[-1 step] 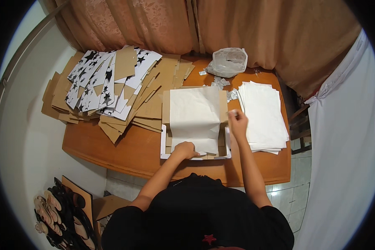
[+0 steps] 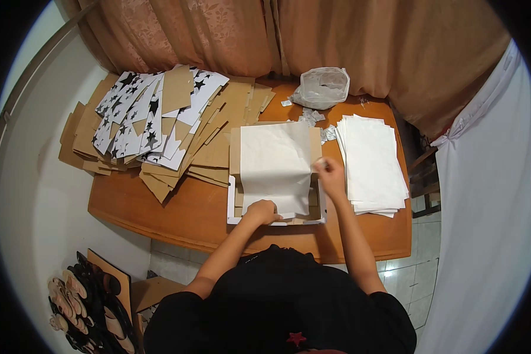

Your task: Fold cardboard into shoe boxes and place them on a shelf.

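Head view: 1 white sheet (image 2: 275, 162) lies over a brown cardboard piece (image 2: 235, 150) near the front of the wooden table (image 2: 159, 206). Left hand (image 2: 264, 211) presses flat on the sheet's near edge, fingers closed down. Right hand (image 2: 329, 174) pinches the sheet's right edge. Step in hand, judged: squaring the sheet onto the cardboard. Next move likely needs edge alignment before smoothing. Paper stack (image 2: 371, 162) just right; star-printed cardboard pile (image 2: 153, 118) left.
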{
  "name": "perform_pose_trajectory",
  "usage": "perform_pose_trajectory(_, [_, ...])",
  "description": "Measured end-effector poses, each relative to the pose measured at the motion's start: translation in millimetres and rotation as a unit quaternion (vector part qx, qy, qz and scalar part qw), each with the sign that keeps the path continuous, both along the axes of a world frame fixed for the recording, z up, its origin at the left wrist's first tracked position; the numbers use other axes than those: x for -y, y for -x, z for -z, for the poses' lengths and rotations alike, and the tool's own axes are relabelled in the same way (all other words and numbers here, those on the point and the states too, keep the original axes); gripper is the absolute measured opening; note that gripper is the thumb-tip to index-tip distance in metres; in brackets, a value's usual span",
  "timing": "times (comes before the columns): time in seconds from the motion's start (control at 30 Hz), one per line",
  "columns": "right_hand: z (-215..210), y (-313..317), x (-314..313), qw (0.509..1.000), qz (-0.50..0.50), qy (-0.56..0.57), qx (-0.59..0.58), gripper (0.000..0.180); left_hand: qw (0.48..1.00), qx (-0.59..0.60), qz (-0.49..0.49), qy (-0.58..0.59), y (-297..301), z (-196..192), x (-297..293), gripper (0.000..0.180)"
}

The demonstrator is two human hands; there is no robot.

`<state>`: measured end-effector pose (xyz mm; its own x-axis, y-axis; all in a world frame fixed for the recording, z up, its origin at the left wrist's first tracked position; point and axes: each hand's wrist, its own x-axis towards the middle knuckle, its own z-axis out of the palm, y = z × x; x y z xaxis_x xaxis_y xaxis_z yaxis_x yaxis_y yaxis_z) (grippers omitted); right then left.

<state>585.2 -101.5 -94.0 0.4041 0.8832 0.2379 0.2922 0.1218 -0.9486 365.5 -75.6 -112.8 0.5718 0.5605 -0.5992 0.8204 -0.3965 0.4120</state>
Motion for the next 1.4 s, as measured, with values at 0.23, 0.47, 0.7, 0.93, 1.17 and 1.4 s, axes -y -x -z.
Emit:
perform_pose_trajectory(0.23, [44.8,35.5,-2.6,0.892,-0.311,0.256,0.204,0.032,0.983,0.180,0.006,0.042,11.4,-8.5,7.7,0.039])
perform_pose_trajectory(0.47, [68.9,32.1,5.2,0.757,-0.427,0.350,0.349,0.042,0.964,0.264,-0.037,-0.018,22.8,-4.2,-1.4,0.050])
perform_pose_trajectory(0.7, [33.5,39.0,2.0,0.691,-0.441,0.446,0.359,0.046,0.991,0.025,0.044,0.123,21.9,23.0,-25.5,0.084])
perform_pose_trajectory(0.93, [37.3,32.5,1.7,0.825,-0.329,0.343,0.307,0.036,0.978,-0.015,0.057,0.199,13.0,-9.3,-17.0,0.103])
perform_pose_trajectory(1.17, [45.2,39.5,8.4,0.833,-0.335,0.321,0.302,0.035,0.981,-0.032,0.087,0.169,12.8,-3.6,-25.3,0.106])
perform_pose_trajectory(1.4, [58.5,42.7,14.7,0.731,-0.398,0.400,0.384,0.040,0.990,0.052,0.043,0.124,28.1,10.3,-32.4,0.094])
